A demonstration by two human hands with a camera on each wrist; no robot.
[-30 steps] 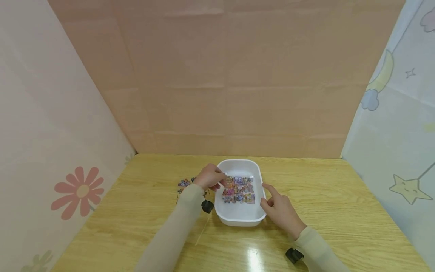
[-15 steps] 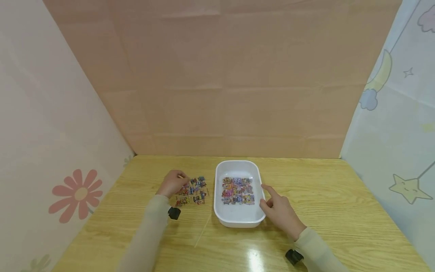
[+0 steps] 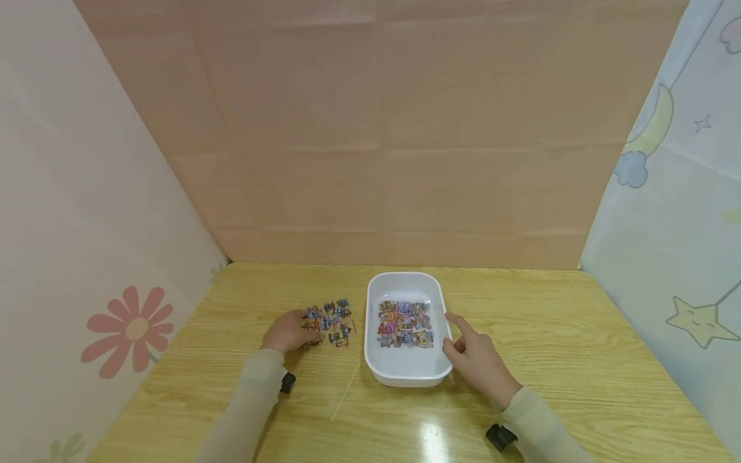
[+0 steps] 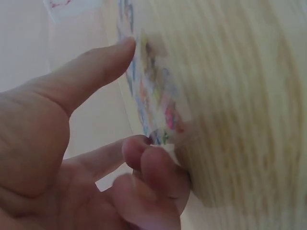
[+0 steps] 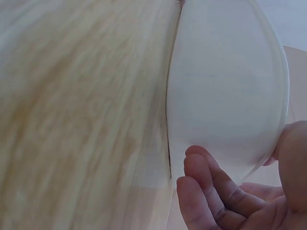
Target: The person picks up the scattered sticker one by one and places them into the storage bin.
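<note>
My left hand (image 3: 285,332) is at the left side of a group of small, colourfully printed pieces (image 3: 340,315) on the table. In the left wrist view its thumb and fingertips are well apart, with blurred printed pieces (image 4: 168,112) beyond them. Right of this group stands a white plastic tray (image 3: 408,370), holding similar pieces (image 3: 405,323) in rows on its bottom. My right hand (image 3: 480,360) grips the tray's right rim, thumb over the edge. From the right wrist, its other fingers (image 5: 194,199) show loosely curled by the outer wall.
The wood-grain table (image 3: 550,334) extends to both sides of the tray. A thin pale strip (image 3: 346,392) lies in front of the loose pieces. Behind rises a peach-coloured backdrop (image 3: 382,161), with printed sheets (image 3: 136,328) at the sides.
My left hand has moved left from over the tray to the loose pieces, then slightly nearer to me, its fingers now spread. The right hand has stayed at the tray's rim.
</note>
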